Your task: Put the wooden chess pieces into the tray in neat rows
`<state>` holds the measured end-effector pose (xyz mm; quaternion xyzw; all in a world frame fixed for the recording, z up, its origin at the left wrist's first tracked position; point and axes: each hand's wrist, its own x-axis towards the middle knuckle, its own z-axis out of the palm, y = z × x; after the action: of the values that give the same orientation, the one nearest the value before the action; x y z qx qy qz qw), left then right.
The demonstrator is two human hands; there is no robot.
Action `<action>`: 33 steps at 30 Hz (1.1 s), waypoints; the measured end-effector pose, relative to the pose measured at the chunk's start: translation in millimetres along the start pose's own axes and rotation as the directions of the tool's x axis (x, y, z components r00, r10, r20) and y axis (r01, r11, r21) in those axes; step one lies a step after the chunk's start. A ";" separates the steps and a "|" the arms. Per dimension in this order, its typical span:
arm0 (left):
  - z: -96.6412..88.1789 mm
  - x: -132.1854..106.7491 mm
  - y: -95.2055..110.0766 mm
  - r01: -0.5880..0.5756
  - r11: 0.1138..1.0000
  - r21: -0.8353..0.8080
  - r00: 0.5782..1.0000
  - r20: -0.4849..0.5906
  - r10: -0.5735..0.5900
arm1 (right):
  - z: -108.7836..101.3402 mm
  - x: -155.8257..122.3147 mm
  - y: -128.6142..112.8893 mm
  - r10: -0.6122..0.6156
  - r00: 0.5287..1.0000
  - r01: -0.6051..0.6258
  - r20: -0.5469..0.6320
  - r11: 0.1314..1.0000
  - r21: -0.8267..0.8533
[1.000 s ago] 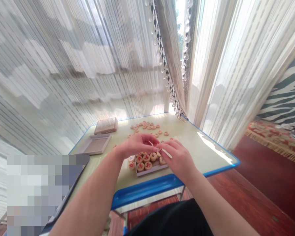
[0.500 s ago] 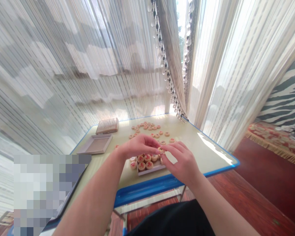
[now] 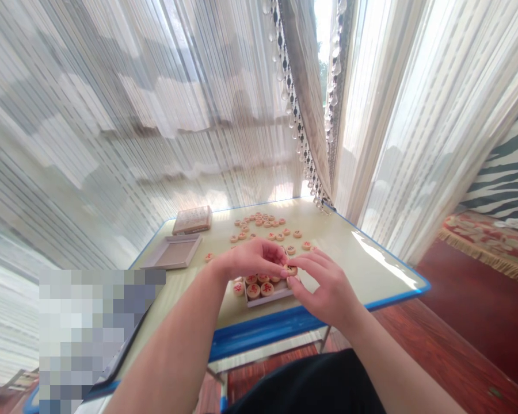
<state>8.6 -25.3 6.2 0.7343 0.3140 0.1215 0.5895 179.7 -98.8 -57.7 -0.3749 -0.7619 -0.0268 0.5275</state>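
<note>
Right now, both hands meet above a shallow tray point(image 3: 271, 299) near the close edge of the counter point(image 3: 354, 270). The left hand point(image 3: 265, 257) is bent at the wrist and mostly closed, its thumb and fingertips pinching the left side of a round wooden piece point(image 3: 290, 269). The right hand point(image 3: 323, 284) comes in from the other side, half curled, with its index finger at the top edge of that piece and its thumb lower down; whether it truly grips, I cannot tell. The piece is held up over the tray, with a dark mark partly visible on its face. Below, wooden discs point(image 3: 266, 289) with red characters sit side by side in the tray's near left corner, while the hands hide much of the rest. Another disc point(image 3: 238, 288) lies on the counter just beside the tray's left wall. Farther back, many loose discs point(image 3: 259, 222) are scattered about, thickest toward the far side. On the left stand a second shallow tray point(image 3: 175, 253) and, behind it, a flat box point(image 3: 193, 220). Striped sheer curtains point(image 3: 207, 144) hang beyond the counter, and a strip of sunlight falls along its right side.
</note>
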 end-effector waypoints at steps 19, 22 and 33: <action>-21.8 12.3 -16.0 -0.231 0.967 0.107 0.767 -0.592 0.248 | 0.2 -0.8 -1.9 -0.069 0.969 0.094 0.238 0.991 -0.094; -21.2 13.1 -16.9 -0.200 0.969 0.142 0.767 -0.592 0.245 | -0.2 0.3 -1.3 -0.030 0.959 0.053 0.281 0.996 -0.075; -18.1 12.3 -14.8 -0.143 0.961 0.238 0.770 -0.583 0.259 | -1.5 4.2 1.1 -0.010 0.941 0.020 0.338 0.999 -0.027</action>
<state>3.5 -1.9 -5.2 0.7354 0.4160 0.3850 0.3714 180.8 -96.4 -53.9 -0.3759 -0.8434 0.0225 0.3831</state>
